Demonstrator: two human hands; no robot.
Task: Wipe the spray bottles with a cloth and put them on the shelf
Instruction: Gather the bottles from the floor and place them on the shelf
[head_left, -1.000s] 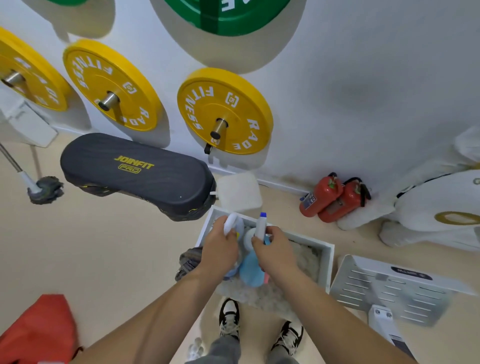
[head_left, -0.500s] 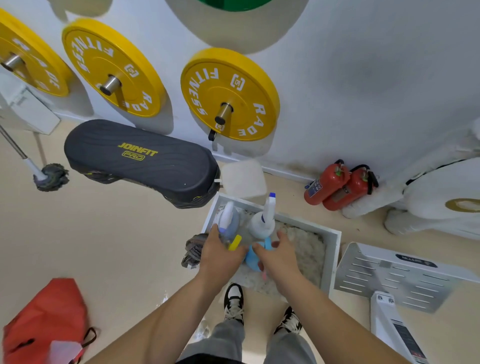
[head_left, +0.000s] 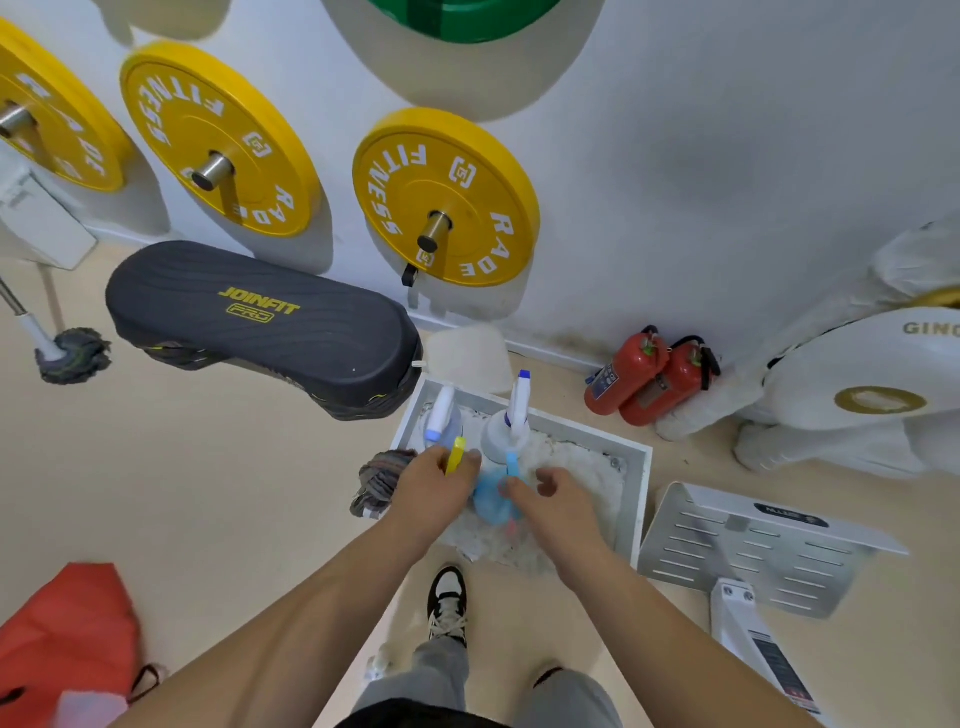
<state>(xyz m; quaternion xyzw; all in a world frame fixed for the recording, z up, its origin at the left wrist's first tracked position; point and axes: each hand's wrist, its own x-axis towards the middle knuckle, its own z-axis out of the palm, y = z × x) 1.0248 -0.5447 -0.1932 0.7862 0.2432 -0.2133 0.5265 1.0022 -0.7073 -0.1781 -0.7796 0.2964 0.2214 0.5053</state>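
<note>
A white tray (head_left: 641, 499) lined with white fluff sits on the floor in front of my feet. Two spray bottles stand at its far end: a pale one with a yellow trigger (head_left: 441, 418) and a white one with a blue-tipped nozzle (head_left: 506, 431). My left hand (head_left: 428, 496) holds the pale bottle low down, and the yellow trigger sticks up between its fingers. A blue bottle (head_left: 488, 501) lies between my hands. My right hand (head_left: 558, 501) hovers beside it with loose fingers, holding nothing. A grey striped cloth (head_left: 382, 480) lies bunched against the tray's left side.
A black step platform (head_left: 260, 322) lies left of the tray. Two red fire extinguishers (head_left: 649, 379) lean at the wall. Yellow weight plates (head_left: 444, 197) hang above. A mop head (head_left: 75, 356), a red bag (head_left: 67, 629) and a white slotted panel (head_left: 753, 551) are on the floor.
Both hands came down and set the two bottles upright in the tray. My right hand let go of the blue-tipped bottle and drew back toward me.
</note>
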